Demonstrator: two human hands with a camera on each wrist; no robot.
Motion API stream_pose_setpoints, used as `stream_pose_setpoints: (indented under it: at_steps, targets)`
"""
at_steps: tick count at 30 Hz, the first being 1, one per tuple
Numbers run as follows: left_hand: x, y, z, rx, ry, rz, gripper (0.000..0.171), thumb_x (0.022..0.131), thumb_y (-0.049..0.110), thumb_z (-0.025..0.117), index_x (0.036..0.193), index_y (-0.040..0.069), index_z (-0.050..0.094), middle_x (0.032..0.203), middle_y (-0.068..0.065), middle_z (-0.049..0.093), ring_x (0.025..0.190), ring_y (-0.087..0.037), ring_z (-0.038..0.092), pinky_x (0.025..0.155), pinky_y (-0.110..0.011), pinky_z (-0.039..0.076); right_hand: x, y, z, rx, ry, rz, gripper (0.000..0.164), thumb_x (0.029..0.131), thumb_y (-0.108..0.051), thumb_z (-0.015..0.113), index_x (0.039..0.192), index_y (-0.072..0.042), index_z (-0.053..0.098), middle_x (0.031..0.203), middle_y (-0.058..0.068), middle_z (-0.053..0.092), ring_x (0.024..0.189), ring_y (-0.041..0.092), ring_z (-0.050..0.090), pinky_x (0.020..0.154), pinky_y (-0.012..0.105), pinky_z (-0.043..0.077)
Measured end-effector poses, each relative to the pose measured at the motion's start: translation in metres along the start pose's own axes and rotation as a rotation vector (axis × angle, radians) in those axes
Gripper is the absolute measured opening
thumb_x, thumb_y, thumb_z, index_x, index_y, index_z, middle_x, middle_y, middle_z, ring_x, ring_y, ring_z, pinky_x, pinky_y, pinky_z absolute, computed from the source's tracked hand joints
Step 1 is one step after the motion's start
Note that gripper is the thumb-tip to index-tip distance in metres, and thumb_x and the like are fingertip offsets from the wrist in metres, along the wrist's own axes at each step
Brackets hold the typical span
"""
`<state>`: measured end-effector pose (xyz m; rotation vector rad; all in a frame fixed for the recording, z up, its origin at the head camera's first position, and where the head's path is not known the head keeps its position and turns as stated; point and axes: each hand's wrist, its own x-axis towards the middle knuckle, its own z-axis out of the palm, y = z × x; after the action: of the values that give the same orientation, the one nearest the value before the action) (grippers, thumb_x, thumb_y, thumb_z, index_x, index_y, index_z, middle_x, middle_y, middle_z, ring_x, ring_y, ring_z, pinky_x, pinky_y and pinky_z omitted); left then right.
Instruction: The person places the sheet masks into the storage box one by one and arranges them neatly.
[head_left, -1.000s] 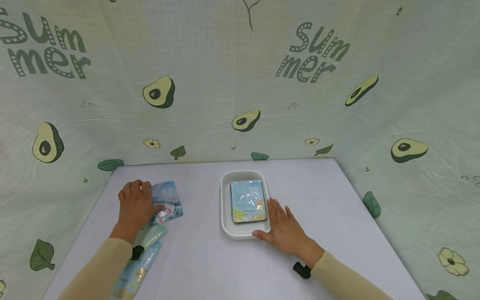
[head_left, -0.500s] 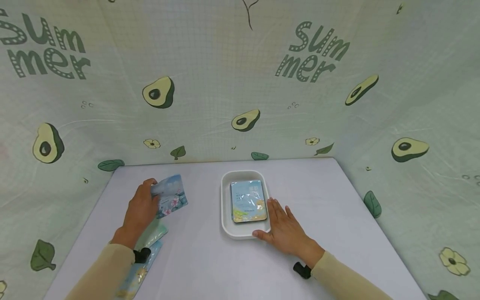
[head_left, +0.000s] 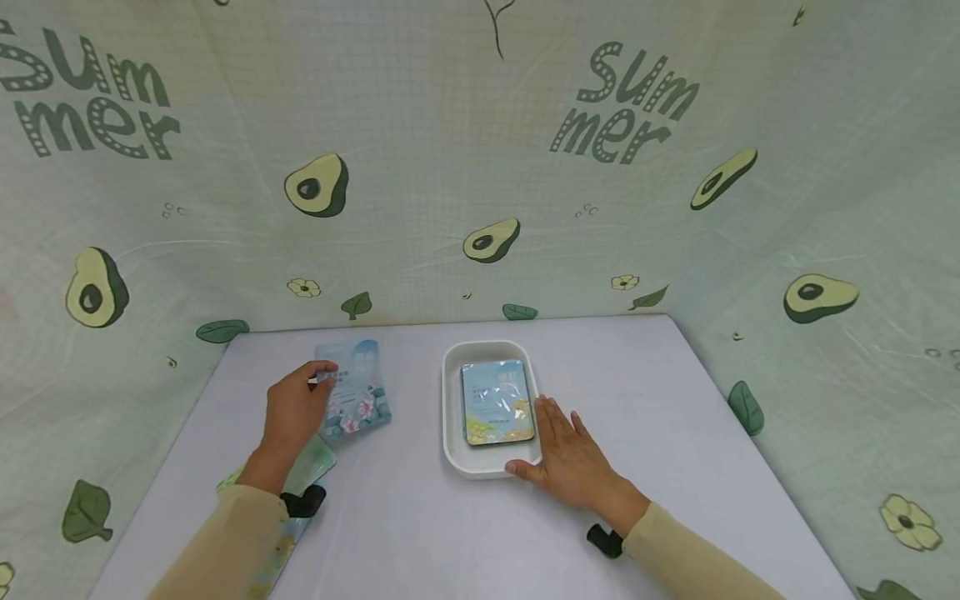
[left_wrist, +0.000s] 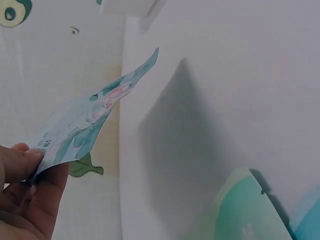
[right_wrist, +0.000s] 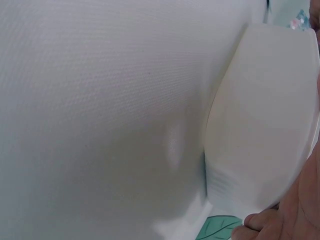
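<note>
My left hand (head_left: 296,408) pinches a flat blue sheet-mask packet (head_left: 358,398) with pink flowers by its left edge, thumb on one face. In the left wrist view this packet (left_wrist: 92,117) slants up above the table and casts a shadow. A white tray (head_left: 452,433) stands mid-table, with a light blue packet (head_left: 497,400) lying in it. Along the tray's right rim lies my right hand (head_left: 573,462), fingers straight, thumb at the near corner. The right wrist view has that hand (right_wrist: 302,200) against the tray's outer wall (right_wrist: 260,110).
Under my left forearm lie a green packet (head_left: 309,468) and a blue packet (head_left: 276,562), overlapping and partly hidden. The white table (head_left: 420,533) ends at a curtain (head_left: 405,167) printed with avocados, which also hangs at both sides.
My left hand has lifted the flowered packet from the table and moved it right and slightly away, turning it face up. The right hand and tray have stayed still.
</note>
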<state>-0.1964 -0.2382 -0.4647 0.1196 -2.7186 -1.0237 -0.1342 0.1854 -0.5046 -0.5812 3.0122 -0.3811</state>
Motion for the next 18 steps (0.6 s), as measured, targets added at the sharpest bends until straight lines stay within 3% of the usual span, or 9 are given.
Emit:
stream_pose_setpoints:
  at_steps: [10,18]
  targets:
    - [0.004,0.019,0.002,-0.13,-0.025,-0.092,0.028,0.107,0.02,0.063,0.133,0.01,0.07,0.132,-0.02,0.071,0.112,-0.037,0.071,0.073,-0.025,0.052,0.0,0.002,0.001,-0.001,-0.003,0.004,0.117,0.096,-0.081,0.047,0.165,0.008,0.014,0.171,0.03,0.02,0.16,0.043,0.023,0.126,0.065,0.023]
    - [0.006,0.035,0.006,-0.272,-0.065,-0.139,0.031,0.107,0.019,0.063,0.136,0.008,0.069,0.135,-0.018,0.065,0.101,-0.03,0.068,0.071,-0.017,0.054,0.0,0.002,0.0,-0.004,-0.022,0.007,0.119,0.096,-0.083,0.044,0.165,0.007,0.01,0.172,0.028,0.017,0.161,0.042,0.021,0.126,0.065,0.022]
